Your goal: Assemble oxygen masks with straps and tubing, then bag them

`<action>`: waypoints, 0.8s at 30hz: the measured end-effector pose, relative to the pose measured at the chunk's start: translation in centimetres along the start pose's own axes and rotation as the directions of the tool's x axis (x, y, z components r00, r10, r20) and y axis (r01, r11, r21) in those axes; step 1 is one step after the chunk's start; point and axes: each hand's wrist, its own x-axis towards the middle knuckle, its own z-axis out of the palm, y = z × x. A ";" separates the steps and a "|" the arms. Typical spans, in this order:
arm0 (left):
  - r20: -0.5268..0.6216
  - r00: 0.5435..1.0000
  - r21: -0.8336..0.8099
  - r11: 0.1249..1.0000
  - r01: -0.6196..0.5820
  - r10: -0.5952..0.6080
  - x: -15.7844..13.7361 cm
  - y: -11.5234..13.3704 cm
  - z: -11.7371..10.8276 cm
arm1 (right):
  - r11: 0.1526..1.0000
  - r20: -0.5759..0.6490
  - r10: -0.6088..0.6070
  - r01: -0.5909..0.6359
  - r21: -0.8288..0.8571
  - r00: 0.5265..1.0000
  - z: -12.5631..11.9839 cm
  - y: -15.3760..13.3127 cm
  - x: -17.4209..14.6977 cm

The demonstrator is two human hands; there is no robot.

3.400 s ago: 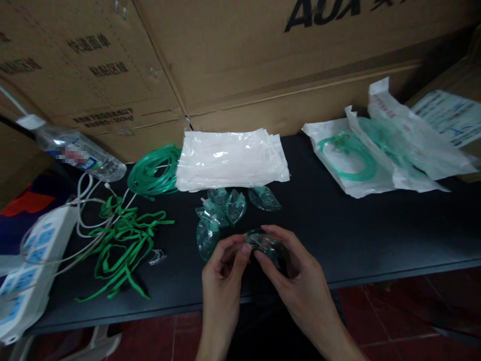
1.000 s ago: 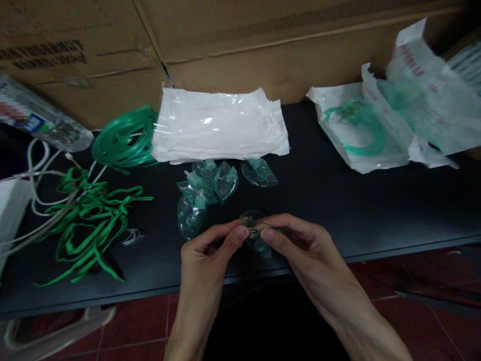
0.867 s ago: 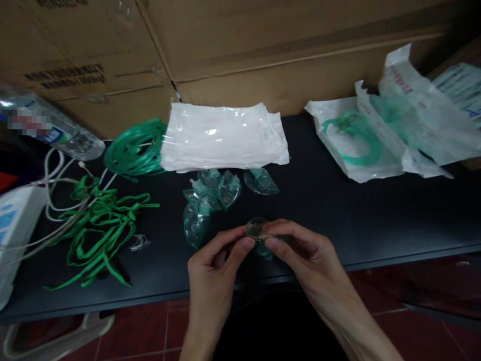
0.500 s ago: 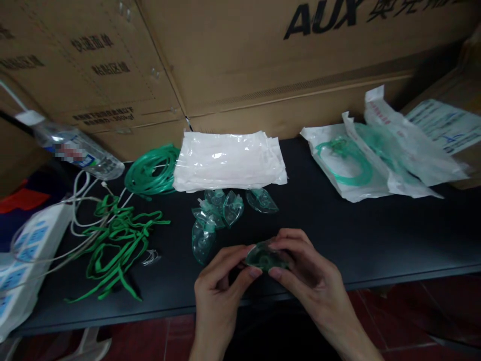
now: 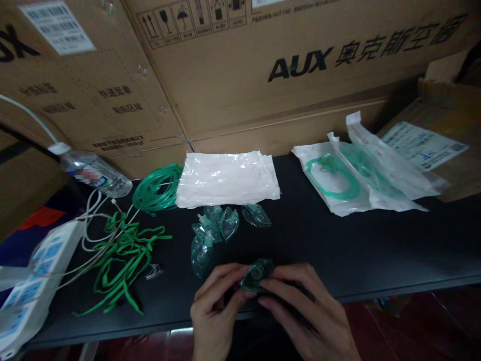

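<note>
Clamps the left hand (image 5: pixel 218 296), thumb against fingers, on the left edge of a green-tinted oxygen mask (image 5: pixel 256 277). Closes the right hand (image 5: pixel 310 296) on the right side of the same mask, fingers against the clear shell and thumb near the lower edge. Holds it between both hands, above the front part of a black tabletop (image 5: pixel 300 240). Faces an overlapping cluster of clear masks (image 5: pixel 203 254) just beyond the left hand, with a single mask (image 5: pixel 256 215) apart to the right of the group. Has a stack of white packets (image 5: pixel 229 178) right behind these, beside coiled green tubing (image 5: pixel 146 195). To the left, has tangled green straps (image 5: pixel 119 225) near small shiny strips (image 5: pixel 153 272), then a white power strip (image 5: pixel 45 281). To the right, has opened packets (image 5: pixel 353 205) with green tubing inside, in front of cardboard boxes (image 5: pixel 233 85).
</note>
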 end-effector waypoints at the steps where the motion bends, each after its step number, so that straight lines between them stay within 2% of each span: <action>1: 0.014 1.000 0.003 1.000 -0.004 0.004 0.0 -0.1 0.0 | 0.999 0.025 0.006 -0.007 0.053 1.000 0.1 -0.2 0.2; 8: 0.103 0.993 0.001 0.999 0.052 -0.052 0.0 0.0 -0.5 | 0.902 0.092 0.150 -0.174 0.395 0.984 0.2 -0.6 1.0; 12: 0.082 0.996 0.006 0.999 0.047 -0.047 0.2 0.1 -0.3 | 0.882 0.119 0.216 -0.245 0.402 0.969 0.1 -0.3 0.6; 14: 0.088 0.996 0.043 0.999 0.019 -0.023 0.2 0.1 -0.1 | 0.860 0.149 0.300 -0.335 0.384 0.942 0.2 -0.3 0.3; 16: 0.119 0.991 0.079 0.995 -0.067 0.057 0.0 0.2 0.2 | 0.790 0.186 0.416 -0.455 0.411 0.890 0.5 -0.3 0.1; 20: 0.205 0.959 0.114 0.968 -0.224 0.198 -0.5 0.3 0.8 | 0.575 0.227 0.610 -0.621 0.532 0.759 0.9 -0.5 0.2; 22: 0.165 0.974 0.138 0.974 -0.178 0.154 -0.8 0.2 0.9 | 0.469 0.243 0.685 -0.672 0.573 0.686 0.8 -0.5 0.2; 24: 0.021 0.999 0.162 0.986 -0.043 0.040 -1.1 0.1 0.9 | 0.360 0.252 0.750 -0.698 0.620 0.611 0.4 -0.5 0.2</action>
